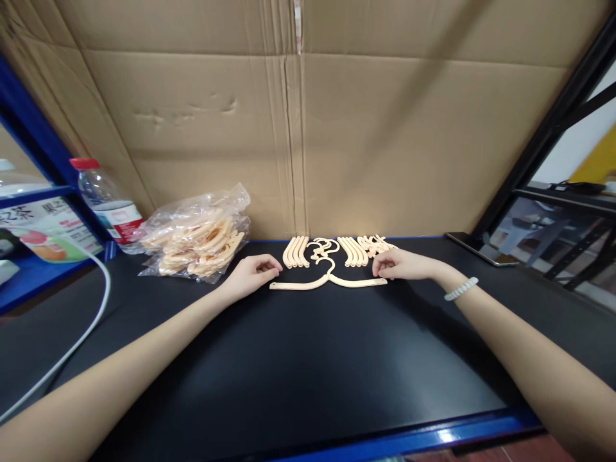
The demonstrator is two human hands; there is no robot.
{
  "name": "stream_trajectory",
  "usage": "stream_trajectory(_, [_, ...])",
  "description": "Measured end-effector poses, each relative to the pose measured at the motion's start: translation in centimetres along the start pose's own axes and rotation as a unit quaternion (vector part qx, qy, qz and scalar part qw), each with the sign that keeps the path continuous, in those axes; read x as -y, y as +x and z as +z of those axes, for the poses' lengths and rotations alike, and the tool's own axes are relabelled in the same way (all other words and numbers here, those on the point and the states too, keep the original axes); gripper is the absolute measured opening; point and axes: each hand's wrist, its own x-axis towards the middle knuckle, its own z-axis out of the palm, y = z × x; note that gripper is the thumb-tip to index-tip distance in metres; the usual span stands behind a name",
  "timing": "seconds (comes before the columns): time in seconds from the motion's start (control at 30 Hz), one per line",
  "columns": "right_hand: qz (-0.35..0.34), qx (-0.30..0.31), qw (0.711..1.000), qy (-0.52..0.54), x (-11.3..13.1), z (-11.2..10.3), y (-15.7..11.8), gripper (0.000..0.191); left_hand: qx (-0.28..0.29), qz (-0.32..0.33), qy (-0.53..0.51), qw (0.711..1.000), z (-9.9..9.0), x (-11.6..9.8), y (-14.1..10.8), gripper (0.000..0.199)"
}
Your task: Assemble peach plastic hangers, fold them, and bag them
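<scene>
A cream-coloured hanger [308, 285], with two arms and a hook, lies flat on the black table. My left hand [253, 273] rests just beyond its left end, fingers loosely bent and thumb apart, with nothing visible in them. At the other end is my right hand [404, 264], its fingers curled downward beside a small pile of cream pieces [378, 245]; no held thing shows. Behind the hanger, loose curved arms lie in a left row [296, 251] and a right row [353, 251]. Several loose hooks [323, 248] sit between the rows.
A clear plastic bag [197, 237] full of cream hanger parts lies at the left. Behind it stands a red-capped bottle [108, 205]. A phone [481, 249] lies at the back right. A white cable [96, 321] crosses the left side; a cardboard wall [409, 141] closes the back.
</scene>
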Motion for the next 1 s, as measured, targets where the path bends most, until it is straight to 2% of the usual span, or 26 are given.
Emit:
stream_trajectory(0.2, [-0.003,-0.006,1.000,0.016,-0.2,0.0,0.1,0.017,-0.001,0.033,0.020,0.999,0.1,0.3,0.0,0.023])
stream_trajectory(0.37, [-0.012,-0.021,0.999,0.036,0.1,-0.3,-0.2,0.018,-0.028,0.109,0.061,0.992,0.0,0.6,0.1,0.022])
stream_trajectory(0.57, [-0.038,-0.122,0.991,0.035,0.7,-0.2,0.3,0.018,-0.008,0.212,0.123,0.969,0.0,1.0,0.4,0.024])
stream_trajectory(0.8, [-0.083,-0.211,0.974,-0.016,2.3,0.5,2.0,0.019,0.007,0.233,0.160,0.959,0.2,1.9,0.5,0.033])
stream_trajectory(1.0, [-0.110,-0.199,0.969,-0.094,4.0,1.1,5.6,0.023,0.007,0.235,0.168,0.957,0.1,2.1,0.4,0.029])
